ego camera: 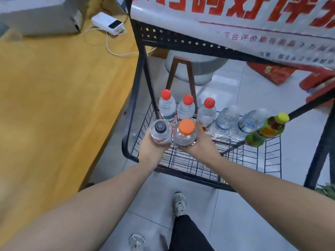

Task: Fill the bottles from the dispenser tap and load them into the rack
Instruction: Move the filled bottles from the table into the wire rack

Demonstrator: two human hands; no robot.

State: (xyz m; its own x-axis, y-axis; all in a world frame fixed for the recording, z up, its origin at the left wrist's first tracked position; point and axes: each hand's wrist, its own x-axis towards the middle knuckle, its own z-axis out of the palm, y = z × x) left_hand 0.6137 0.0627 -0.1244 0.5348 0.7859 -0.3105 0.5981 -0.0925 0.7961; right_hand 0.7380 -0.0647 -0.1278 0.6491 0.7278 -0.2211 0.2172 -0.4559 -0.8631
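While fingers stay hidden: left grip (151,148) round dark-capped bottle (161,132), right grip (200,144) round orange-capped bottle (185,134).

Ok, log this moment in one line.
left hand: holds dark-capped clear plastic bottle | right hand: holds orange-capped clear bottle | both above black wire rack

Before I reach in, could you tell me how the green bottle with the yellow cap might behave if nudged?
The green bottle looks tall and narrow, so probably tippy. It stands at the row's end on the wire rack, where footing may be uneven.
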